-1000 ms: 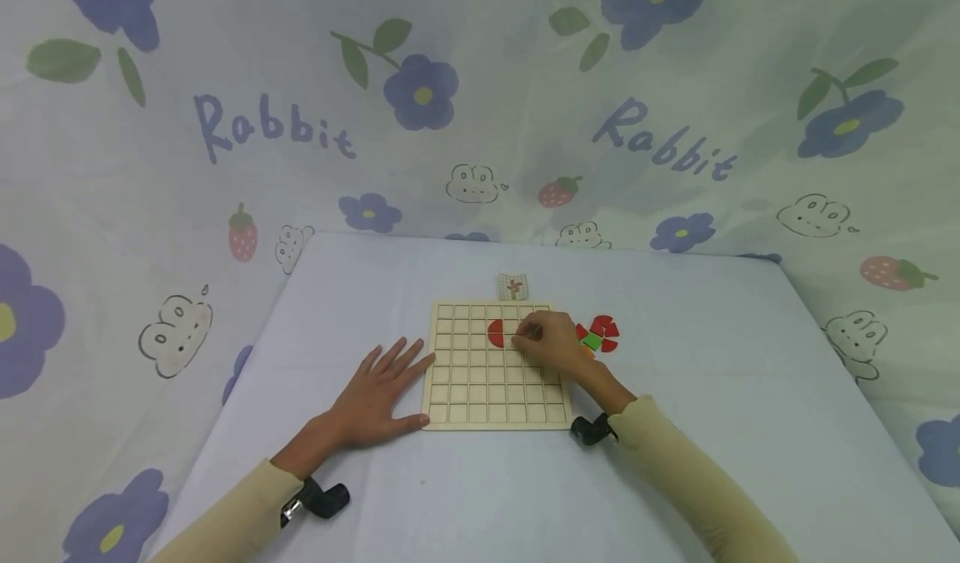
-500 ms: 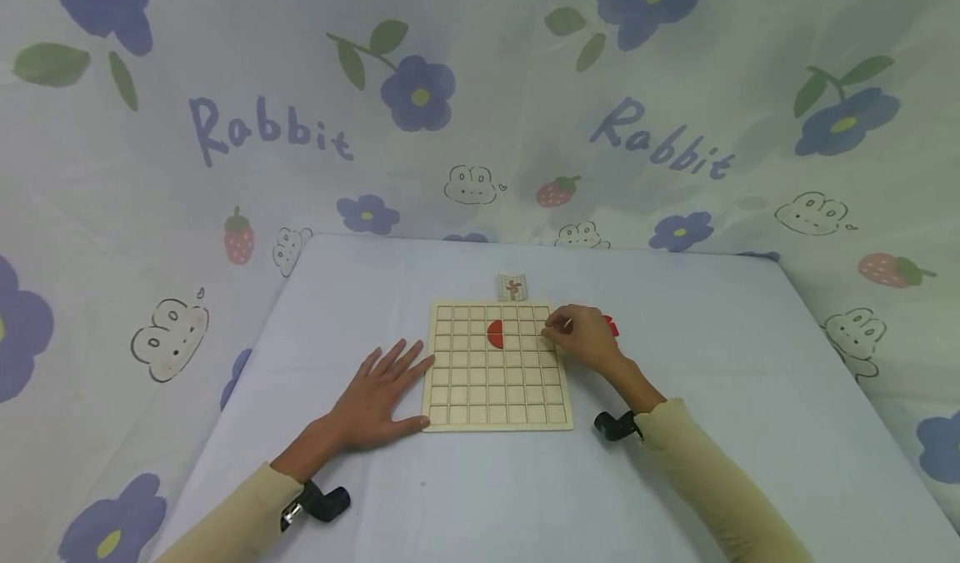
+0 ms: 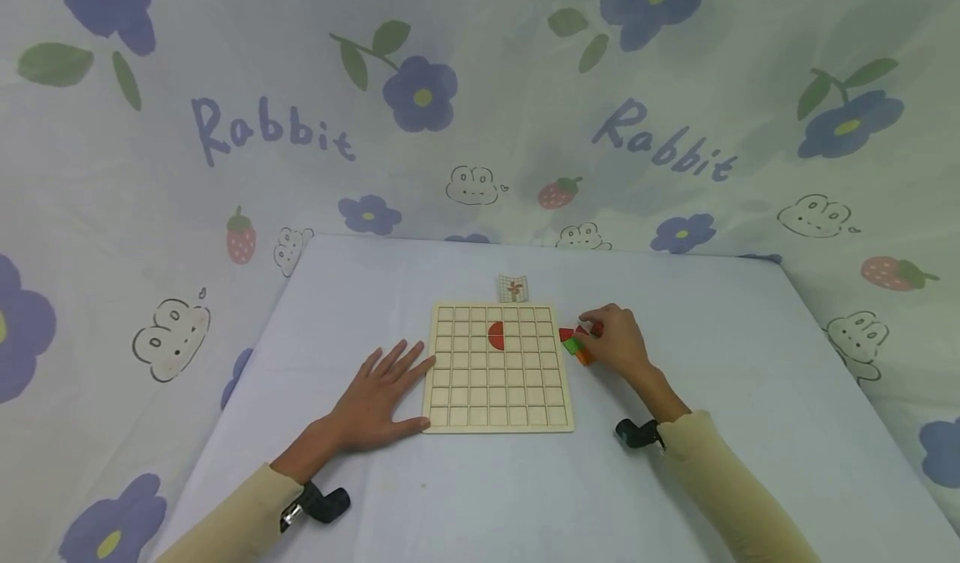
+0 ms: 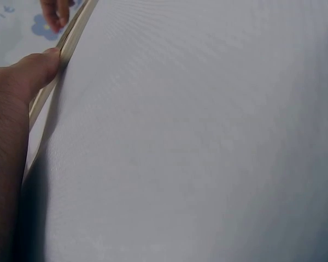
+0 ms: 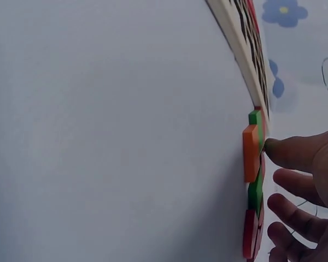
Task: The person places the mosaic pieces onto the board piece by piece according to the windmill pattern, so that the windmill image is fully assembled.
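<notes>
Right hand (image 3: pixel 618 340), shifted since the earlier frame from over the square pale wooden grid board (image 3: pixel 517 395) to just beyond its right edge: fingers bent and parted, nothing seen pinched, thumb just beside a flat green block (image 3: pixel 573 346) and flat orange block (image 3: pixel 584 357), with flat red pieces (image 3: pixel 566 334) near. Left hand (image 3: pixel 378 401): fingers spread, touching the board's left edge. On the board, a red half-disc (image 3: pixel 496 336); just beyond, a small grid-printed card (image 3: pixel 513 289).

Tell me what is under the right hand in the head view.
Red pieces, a green piece and an orange piece peek out at the edge of the right hand. Whatever lies directly beneath is covered.
</notes>
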{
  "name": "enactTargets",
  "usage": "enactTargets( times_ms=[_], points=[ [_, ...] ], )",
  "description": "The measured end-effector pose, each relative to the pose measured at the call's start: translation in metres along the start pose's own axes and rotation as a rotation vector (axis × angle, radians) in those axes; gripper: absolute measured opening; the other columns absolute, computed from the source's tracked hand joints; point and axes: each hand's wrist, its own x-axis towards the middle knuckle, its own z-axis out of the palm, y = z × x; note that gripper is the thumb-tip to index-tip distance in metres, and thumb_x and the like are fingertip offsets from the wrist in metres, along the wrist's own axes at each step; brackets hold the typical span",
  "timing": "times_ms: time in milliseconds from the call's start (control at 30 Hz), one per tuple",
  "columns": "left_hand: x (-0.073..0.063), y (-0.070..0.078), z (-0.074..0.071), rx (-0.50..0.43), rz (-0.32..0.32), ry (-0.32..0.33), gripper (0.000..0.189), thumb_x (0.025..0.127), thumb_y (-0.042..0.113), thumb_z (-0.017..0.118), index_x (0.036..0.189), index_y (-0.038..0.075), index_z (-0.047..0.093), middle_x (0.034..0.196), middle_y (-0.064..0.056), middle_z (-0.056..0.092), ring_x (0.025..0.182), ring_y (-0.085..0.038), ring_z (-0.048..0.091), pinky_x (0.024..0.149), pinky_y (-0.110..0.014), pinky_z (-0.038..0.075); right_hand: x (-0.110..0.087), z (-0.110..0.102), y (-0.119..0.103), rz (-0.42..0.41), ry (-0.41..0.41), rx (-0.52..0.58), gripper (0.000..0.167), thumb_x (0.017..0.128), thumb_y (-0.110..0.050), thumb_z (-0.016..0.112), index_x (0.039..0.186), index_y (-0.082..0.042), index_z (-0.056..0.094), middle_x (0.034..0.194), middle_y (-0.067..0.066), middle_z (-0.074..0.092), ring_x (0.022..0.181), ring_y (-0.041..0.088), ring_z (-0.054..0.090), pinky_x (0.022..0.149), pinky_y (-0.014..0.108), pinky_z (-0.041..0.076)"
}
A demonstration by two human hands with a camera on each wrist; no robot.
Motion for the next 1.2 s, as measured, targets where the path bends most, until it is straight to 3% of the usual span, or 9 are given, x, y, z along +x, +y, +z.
enactTargets(
  times_ms=[167, 500, 700, 933, 1033, 1200],
  points=[
    [0.000, 0.001, -0.002, -0.011, 0.003, 0.011, 0.091, 0.087, 0.076, 0.042, 0.157, 0.021, 0.026, 0.163, -0.006, 0.018, 0.148, -0.031, 0.011, 0.115, -0.058, 0.011, -0.004, 0.000, 0.005, 0.035, -0.020, -0.017, 0.024, 0.085, -0.018, 0.077, 0.101, 0.000, 0.077, 0.096, 0.014, 0.064, 0.090, 0.031, 0.053, 0.075, 0.044, 0.045],
    [0.000, 0.001, -0.004, -0.008, -0.001, 0.003, 0.092, 0.087, 0.076, 0.043, 0.158, 0.021, 0.025, 0.163, -0.006, 0.017, 0.149, -0.031, 0.010, 0.115, -0.058, 0.010, -0.002, 0.003, 0.004, 0.049, -0.024, -0.007, 0.021, 0.085, -0.015, 0.075, 0.100, -0.001, 0.076, 0.089, 0.011, 0.060, 0.084, 0.028, 0.050, 0.069, 0.038, 0.041],
    [0.000, 0.001, -0.003, 0.002, -0.004, 0.000, 0.091, 0.087, 0.077, 0.041, 0.158, 0.022, 0.025, 0.163, -0.005, 0.016, 0.149, -0.030, 0.010, 0.115, -0.058, 0.011, 0.000, 0.003, -0.002, 0.059, -0.018, 0.141, 0.009, 0.083, -0.008, 0.075, 0.091, -0.003, 0.071, 0.078, 0.006, 0.064, 0.071, 0.021, 0.055, 0.059, 0.031, 0.047],
    [-0.001, 0.001, 0.000, 0.006, -0.011, 0.002, 0.092, 0.087, 0.078, 0.040, 0.158, 0.022, 0.024, 0.163, -0.004, 0.016, 0.149, -0.029, 0.009, 0.115, -0.058, 0.011, 0.004, 0.008, -0.010, 0.024, 0.020, 0.259, 0.010, 0.081, -0.012, 0.080, 0.085, -0.006, 0.072, 0.078, 0.003, 0.068, 0.061, 0.018, 0.056, 0.046, 0.027, 0.047],
    [-0.001, 0.000, 0.000, 0.000, -0.003, 0.011, 0.091, 0.087, 0.077, 0.042, 0.158, 0.022, 0.025, 0.163, -0.005, 0.017, 0.149, -0.030, 0.010, 0.115, -0.058, 0.011, 0.004, 0.012, -0.015, -0.007, 0.009, 0.317, 0.012, 0.081, -0.011, 0.081, 0.089, -0.006, 0.073, 0.079, 0.004, 0.068, 0.061, 0.018, 0.057, 0.046, 0.028, 0.047],
    [0.000, 0.000, 0.000, -0.004, 0.008, 0.025, 0.090, 0.087, 0.075, 0.044, 0.157, 0.021, 0.027, 0.163, -0.006, 0.019, 0.148, -0.032, 0.012, 0.114, -0.059, 0.013, 0.004, 0.021, -0.023, -0.086, -0.033, 0.342, 0.027, 0.083, -0.005, 0.078, 0.109, -0.008, 0.073, 0.086, 0.003, 0.068, 0.066, 0.017, 0.059, 0.053, 0.027, 0.050]
  ],
)
